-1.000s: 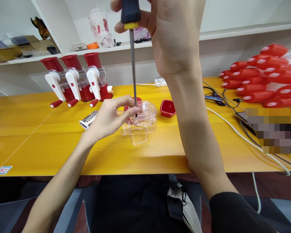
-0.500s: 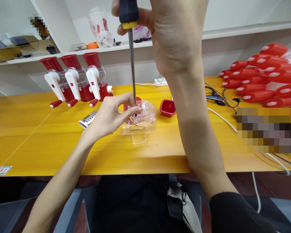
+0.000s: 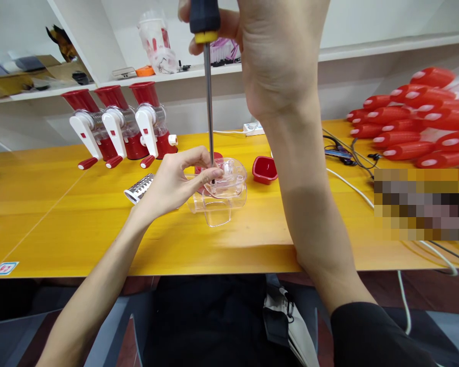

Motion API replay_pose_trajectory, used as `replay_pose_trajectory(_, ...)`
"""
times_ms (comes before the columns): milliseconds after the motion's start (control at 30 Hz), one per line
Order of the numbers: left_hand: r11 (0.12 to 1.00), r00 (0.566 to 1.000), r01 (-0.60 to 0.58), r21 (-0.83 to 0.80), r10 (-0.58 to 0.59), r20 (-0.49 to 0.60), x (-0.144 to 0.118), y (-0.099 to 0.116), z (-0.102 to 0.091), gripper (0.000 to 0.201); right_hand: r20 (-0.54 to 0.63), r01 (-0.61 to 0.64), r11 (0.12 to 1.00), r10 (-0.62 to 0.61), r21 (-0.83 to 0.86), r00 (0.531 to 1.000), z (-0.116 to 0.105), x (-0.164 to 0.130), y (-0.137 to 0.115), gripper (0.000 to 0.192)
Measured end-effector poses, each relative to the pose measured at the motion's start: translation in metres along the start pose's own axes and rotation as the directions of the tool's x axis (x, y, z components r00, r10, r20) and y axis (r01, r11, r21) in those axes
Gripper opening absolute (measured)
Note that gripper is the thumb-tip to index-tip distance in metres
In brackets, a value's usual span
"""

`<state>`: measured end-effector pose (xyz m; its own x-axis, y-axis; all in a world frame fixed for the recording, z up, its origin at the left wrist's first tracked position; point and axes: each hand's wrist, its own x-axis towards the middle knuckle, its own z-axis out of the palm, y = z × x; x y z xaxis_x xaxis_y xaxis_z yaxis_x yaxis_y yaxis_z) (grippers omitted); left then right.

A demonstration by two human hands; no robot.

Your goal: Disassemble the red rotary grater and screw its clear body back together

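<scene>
Your right hand (image 3: 275,56) is raised high, fingers wrapped around the black and yellow handle of a screwdriver (image 3: 208,92). The shaft hangs almost upright, and its tip meets the top of a clear housing (image 3: 224,191) that sits on the yellow desk (image 3: 61,224) near the middle. Your left hand (image 3: 172,186) reaches in from the left and pinches the housing at its top edge, fingertips (image 3: 214,175) right beside the screwdriver tip (whether they touch the shaft cannot be told). A bit of red shows behind the housing, mostly hidden by it.

Just left of your left hand lies a metal grater drum (image 3: 139,187) on its side. A small red cup (image 3: 264,169) stands just right of the housing, apart from it. At the back left, 3 red and white grinders (image 3: 118,125) stand in a row, cranks hanging toward you. At the far right a pile of red parts (image 3: 416,122) lies stacked, with cables (image 3: 352,176) trailing over the desk near it.
</scene>
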<state>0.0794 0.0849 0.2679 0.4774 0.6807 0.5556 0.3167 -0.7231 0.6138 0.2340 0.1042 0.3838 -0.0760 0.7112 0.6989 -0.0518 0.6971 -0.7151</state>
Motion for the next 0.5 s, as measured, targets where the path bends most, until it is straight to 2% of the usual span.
replay_pose_trajectory(200,1.0,0.999,-0.002,-0.008,0.003,0.048,0.0009,-0.0001,-0.0021,0.022,0.069,0.012,0.998,-0.008,-0.06,0.998,-0.0063,0.003,0.0058,0.071)
replay_pose_trajectory(333,1.0,0.997,0.008,-0.024,-0.006,0.073,0.0022,-0.0005,-0.0032,0.025,0.03,0.051,0.995,-0.049,-0.083,0.998,-0.0066,0.0045,0.0082,0.071)
replay_pose_trajectory(500,1.0,0.995,0.016,-0.019,-0.014,0.096,0.0028,0.0039,-0.0051,0.029,0.022,0.004,0.992,-0.002,-0.125,1.0,-0.0056,0.0072,0.0085,0.063)
